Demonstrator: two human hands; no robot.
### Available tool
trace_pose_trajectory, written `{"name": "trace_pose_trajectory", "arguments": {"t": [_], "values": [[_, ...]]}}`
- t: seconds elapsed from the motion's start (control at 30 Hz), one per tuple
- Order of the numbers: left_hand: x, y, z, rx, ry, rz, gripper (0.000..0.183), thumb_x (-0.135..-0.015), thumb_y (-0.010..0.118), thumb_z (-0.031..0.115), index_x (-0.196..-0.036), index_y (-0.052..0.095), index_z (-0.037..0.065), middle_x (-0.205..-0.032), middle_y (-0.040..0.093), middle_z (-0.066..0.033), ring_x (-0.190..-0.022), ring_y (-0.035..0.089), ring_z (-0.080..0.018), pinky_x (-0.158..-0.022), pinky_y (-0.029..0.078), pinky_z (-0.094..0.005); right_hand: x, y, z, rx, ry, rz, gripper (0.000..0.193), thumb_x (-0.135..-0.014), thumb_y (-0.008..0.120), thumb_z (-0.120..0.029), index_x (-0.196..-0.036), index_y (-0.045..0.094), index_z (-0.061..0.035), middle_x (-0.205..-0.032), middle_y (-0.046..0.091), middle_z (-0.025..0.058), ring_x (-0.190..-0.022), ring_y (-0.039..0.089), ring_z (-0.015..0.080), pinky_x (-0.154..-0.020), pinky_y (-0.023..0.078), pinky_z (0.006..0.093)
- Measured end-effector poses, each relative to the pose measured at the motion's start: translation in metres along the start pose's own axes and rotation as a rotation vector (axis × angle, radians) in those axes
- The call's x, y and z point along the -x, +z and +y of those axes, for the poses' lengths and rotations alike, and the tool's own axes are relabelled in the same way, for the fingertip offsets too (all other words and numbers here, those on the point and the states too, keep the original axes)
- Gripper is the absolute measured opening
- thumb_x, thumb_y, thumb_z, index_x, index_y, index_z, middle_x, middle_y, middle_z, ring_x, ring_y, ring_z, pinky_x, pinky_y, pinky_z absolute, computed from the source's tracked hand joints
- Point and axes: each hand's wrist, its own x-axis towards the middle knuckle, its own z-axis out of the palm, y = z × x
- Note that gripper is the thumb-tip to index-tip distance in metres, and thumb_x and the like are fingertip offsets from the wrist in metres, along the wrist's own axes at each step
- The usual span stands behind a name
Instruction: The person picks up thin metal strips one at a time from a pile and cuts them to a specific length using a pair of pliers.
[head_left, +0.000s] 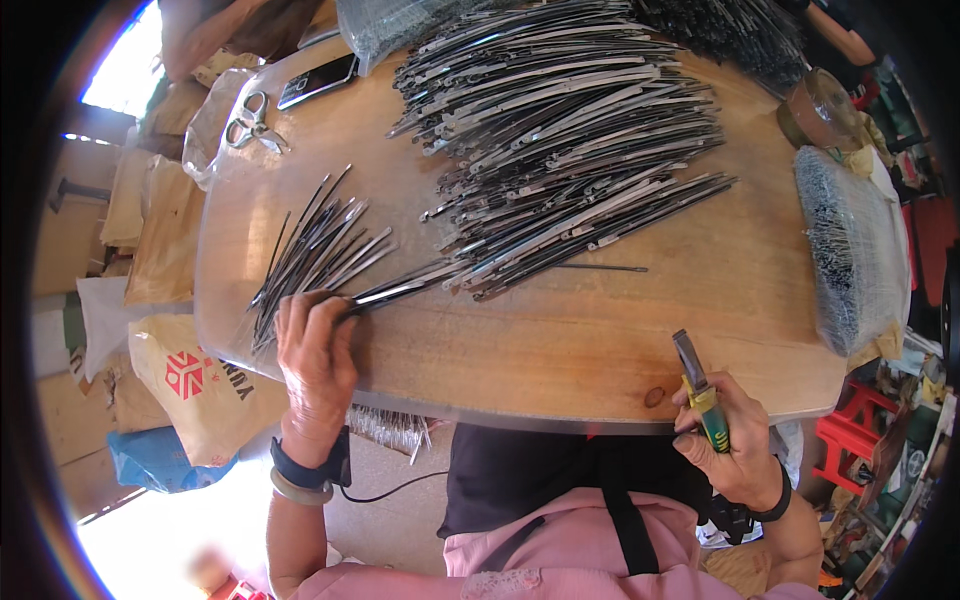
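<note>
My left hand (318,340) is at the near left edge of the wooden table, its fingers closed on the end of a few thin dark metal strips (400,287). These strips reach toward a large pile of similar strips (570,150) in the middle. Just beyond that hand lies a smaller fanned heap of strips (325,240). Over the near right edge, my right hand (738,440) grips pliers (706,405) with green and yellow handles, the metal jaws pointing up and away from me. The jaws touch no strip.
Scissors (255,125) and a phone (320,80) lie at the far left of the table (560,350). A plastic-wrapped bundle (850,250) and a round brown container (820,110) stand on the right. Other people's arms show at the far side. A red stool (850,435) is below right.
</note>
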Motion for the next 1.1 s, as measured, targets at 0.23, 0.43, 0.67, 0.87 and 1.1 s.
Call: {"name": "trace_pose_trajectory", "arguments": {"t": [0.23, 0.43, 0.67, 0.87, 1.1], "values": [[-0.019, -0.007, 0.038, 0.025, -0.016, -0.036, 0.038, -0.073, 0.067, -0.003, -0.11, 0.061, 0.0, -0.102, 0.058, -0.0156, -0.097, 0.052, -0.0335, -0.088, 0.04, -0.0426, 0.003, -0.005, 0.006, 0.048, -0.084, -0.008, 0.025, -0.081, 0.076, -0.02, -0.092, 0.065, 0.0007, -0.094, 0.063, 0.0156, -0.069, 0.064, 0.028, -0.063, 0.051, 0.0352], [-0.048, 0.03, 0.102, 0.057, 0.101, -0.114, 0.025, -0.072, 0.07, 0.0, -0.095, 0.062, -0.003, -0.09, 0.053, -0.0167, -0.087, 0.051, -0.0358, -0.08, 0.04, -0.0458, -0.002, -0.059, -0.016, 0.173, -0.208, 0.113, 0.034, -0.072, 0.081, -0.01, -0.101, 0.067, 0.0006, -0.084, 0.066, 0.0121, -0.073, 0.066, 0.025, -0.072, 0.052, 0.0351], [-0.045, 0.034, 0.114, 0.333, -0.025, -0.113, 0.015, -0.073, 0.058, -0.011, -0.085, 0.055, -0.003, -0.085, 0.054, -0.0163, -0.077, 0.053, -0.0319, -0.071, 0.044, -0.0366, -0.016, -0.152, -0.001, 0.473, -0.058, 0.511, 0.014, -0.081, 0.064, -0.007, -0.092, 0.068, 0.0, -0.095, 0.061, 0.0111, -0.078, 0.063, 0.0222, -0.07, 0.051, 0.0325], [-0.044, 0.022, 0.103, 0.617, -0.394, -0.26, 0.012, -0.078, 0.057, -0.009, -0.086, 0.053, -0.002, -0.08, 0.054, -0.0084, -0.07, 0.052, -0.0153, -0.067, 0.042, -0.0248, -0.067, -0.164, 0.022, 1.105, -0.331, 0.225, 0.022, -0.068, 0.064, -0.005, -0.089, 0.065, -0.0001, -0.097, 0.056, 0.0159, -0.086, 0.059, 0.0341, -0.07, 0.05, 0.0384], [-0.049, 0.025, 0.116, 0.406, -0.055, -0.282, 0.018, -0.078, 0.06, -0.007, -0.096, 0.059, -0.004, -0.082, 0.06, -0.0146, -0.07, 0.057, -0.0264, -0.067, 0.046, -0.0294, -0.05, -0.154, -0.012, 0.791, -0.453, 0.537, 0.016, -0.076, 0.071, -0.002, -0.091, 0.065, 0.0014, -0.101, 0.062, 0.0142, -0.084, 0.064, 0.0257, -0.072, 0.051, 0.0295]]}}
